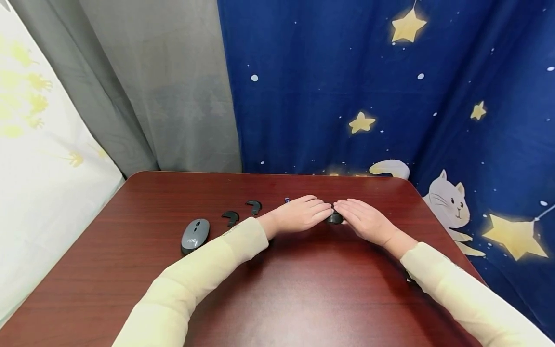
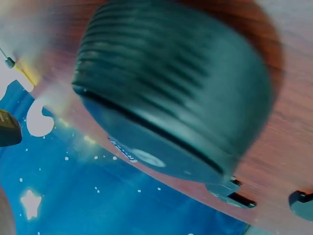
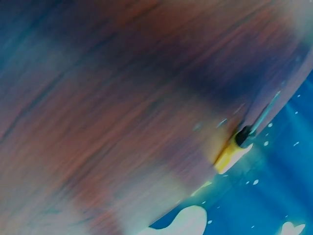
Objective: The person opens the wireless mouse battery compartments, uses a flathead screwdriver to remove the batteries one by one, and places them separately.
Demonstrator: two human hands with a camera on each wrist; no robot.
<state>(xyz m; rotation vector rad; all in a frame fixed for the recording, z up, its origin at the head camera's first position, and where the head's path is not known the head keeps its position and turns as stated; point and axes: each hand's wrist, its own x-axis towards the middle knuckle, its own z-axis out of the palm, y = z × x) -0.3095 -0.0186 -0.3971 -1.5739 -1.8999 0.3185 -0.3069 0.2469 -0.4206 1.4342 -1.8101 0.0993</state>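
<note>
Ahead of me near the far side of the table, my left hand (image 1: 301,214) and right hand (image 1: 364,221) meet fingertip to fingertip. Between them they grip a small black rounded object (image 1: 335,219), whose upper part the fingers cover. Both thumbs are hidden. At the left edge of the left wrist view shows a dark piece with yellowish marks (image 2: 9,128), above part of a finger. A large dark ribbed rounded object (image 2: 171,83) fills the middle of that view. The right wrist view shows no hand.
A grey computer mouse (image 1: 196,234) stands at the left, with two black curved pieces (image 1: 231,218) beyond it. A small blue-and-white item (image 1: 287,200) shows past the left hand. A yellow-handled screwdriver (image 3: 232,154) lies near the table edge. Curtains hang behind.
</note>
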